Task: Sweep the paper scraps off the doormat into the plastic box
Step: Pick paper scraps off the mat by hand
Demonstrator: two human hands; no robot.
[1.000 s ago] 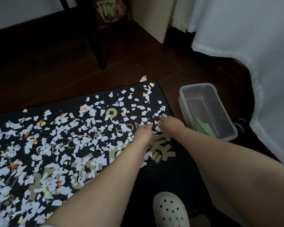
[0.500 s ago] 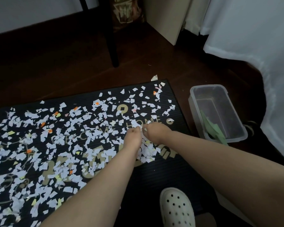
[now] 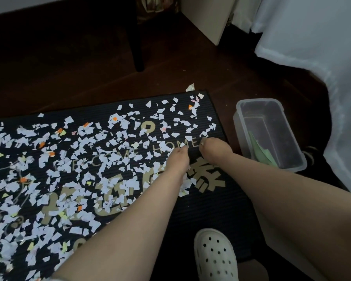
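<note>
Left hand (image 3: pixel 178 159) and right hand (image 3: pixel 214 150) reach onto the doormat (image 3: pixel 211 209) among paper scraps (image 3: pixel 109 142); fingers hidden, grip cannot be told

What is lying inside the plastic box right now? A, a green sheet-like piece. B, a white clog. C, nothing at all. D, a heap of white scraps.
A: a green sheet-like piece leans inside the plastic box, and no white scraps show in it. The paper scraps lie spread over the doormat.
</note>
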